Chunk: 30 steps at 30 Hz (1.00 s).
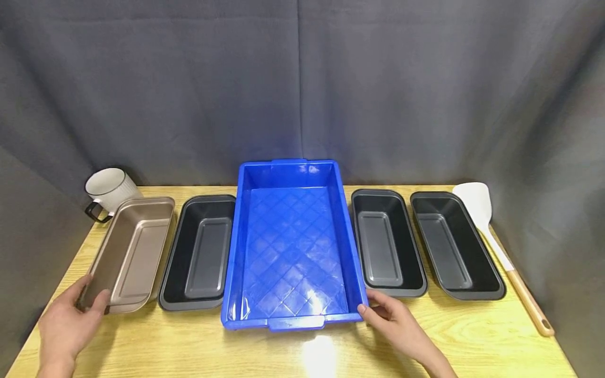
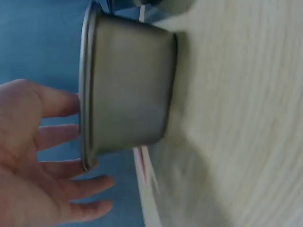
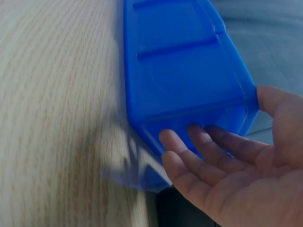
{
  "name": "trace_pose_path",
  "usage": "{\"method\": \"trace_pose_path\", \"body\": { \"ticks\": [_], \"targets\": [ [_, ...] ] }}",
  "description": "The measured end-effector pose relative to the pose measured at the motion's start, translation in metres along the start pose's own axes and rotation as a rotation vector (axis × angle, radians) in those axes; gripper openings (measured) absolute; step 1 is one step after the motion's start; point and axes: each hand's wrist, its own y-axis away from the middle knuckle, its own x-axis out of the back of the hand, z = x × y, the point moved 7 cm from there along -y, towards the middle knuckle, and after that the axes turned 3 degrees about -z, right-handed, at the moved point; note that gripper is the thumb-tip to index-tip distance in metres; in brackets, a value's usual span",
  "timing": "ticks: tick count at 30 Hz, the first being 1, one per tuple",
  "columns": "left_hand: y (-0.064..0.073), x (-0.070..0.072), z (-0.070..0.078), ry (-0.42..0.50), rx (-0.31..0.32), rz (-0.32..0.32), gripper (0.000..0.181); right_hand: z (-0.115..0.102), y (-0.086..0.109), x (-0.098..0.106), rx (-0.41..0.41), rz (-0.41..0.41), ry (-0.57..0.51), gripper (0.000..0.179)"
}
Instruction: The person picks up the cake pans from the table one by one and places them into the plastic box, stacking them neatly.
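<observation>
- Leftmost, left hand grips the near-left corner of the gold pan, fingers and thumb spread about the rim.
- Mug: stands just beyond that pan's far-left corner; handle black, toward the near side. Probably ceramic, breakable.
- Gold pan: on the left of the bench; whether its base lies fully flat, cannot tell. Looks like thin coated metal: light, stiff, smooth enough to slip. One corner seems a weak hold; opposite short rims should balance better.
- Black pan: between gold pan and tray, its right edge hidden by the tray's rim.
- Tray: mid-bench, blue, nothing in it. Presumably plastic: light, slightly flexible, glossy and slick. Best held by the lipped tabs on its two short ends.
- Right hand pinches the tray's near-right corner, thumb on rim, fingers against the outside.
- Next black pan: close along the tray's right side.
- Last black pan: further right.
- Spatula: beside it, white blade away, wooden grip near.
- Markings: no brand, label or writing legible anywhere.
</observation>
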Motion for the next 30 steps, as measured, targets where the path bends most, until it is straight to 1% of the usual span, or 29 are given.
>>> {"method": "trace_pose_path", "body": {
  "ticks": [3,4,5,8,11,17,20,24,27,30],
  "targets": [
    [-0.002,-0.005,-0.014,-0.006,0.113,-0.051,0.051,0.0,0.0,0.0,0.003,-0.008,-0.006,0.031],
    [-0.002,-0.006,-0.018,-0.003,0.137,-0.056,0.049,0.0,0.0,-0.001,0.007,-0.012,-0.006,0.031],
    [-0.002,-0.006,-0.02,0.004,0.144,-0.046,0.047,0.0,0.0,-0.001,0.007,-0.014,-0.008,0.032],
    [-0.002,-0.005,-0.025,0.02,0.137,-0.019,0.041,0.001,0.001,-0.001,0.009,-0.018,-0.011,0.032],
    [-0.003,-0.005,-0.027,0.033,0.119,0.0,0.04,0.001,0.001,-0.001,0.014,-0.018,-0.001,0.032],
    [-0.005,-0.008,-0.033,0.079,0.136,-0.038,0.045,0.001,0.002,0.0,0.005,-0.01,-0.004,0.032],
    [-0.006,-0.009,-0.038,0.066,0.137,-0.041,0.045,0.002,0.001,0.0,-0.011,-0.009,-0.011,0.032],
    [-0.006,-0.01,-0.045,0.047,0.144,-0.09,0.046,0.004,0.001,0.001,-0.041,-0.01,-0.014,0.034],
    [-0.008,-0.011,-0.048,0.038,0.145,-0.155,0.049,0.004,0.001,0.001,-0.043,-0.015,-0.006,0.035],
    [-0.008,-0.013,-0.05,0.037,0.15,-0.2,0.05,0.005,0.0,0.002,-0.04,-0.014,-0.007,0.034]
  ]
}}
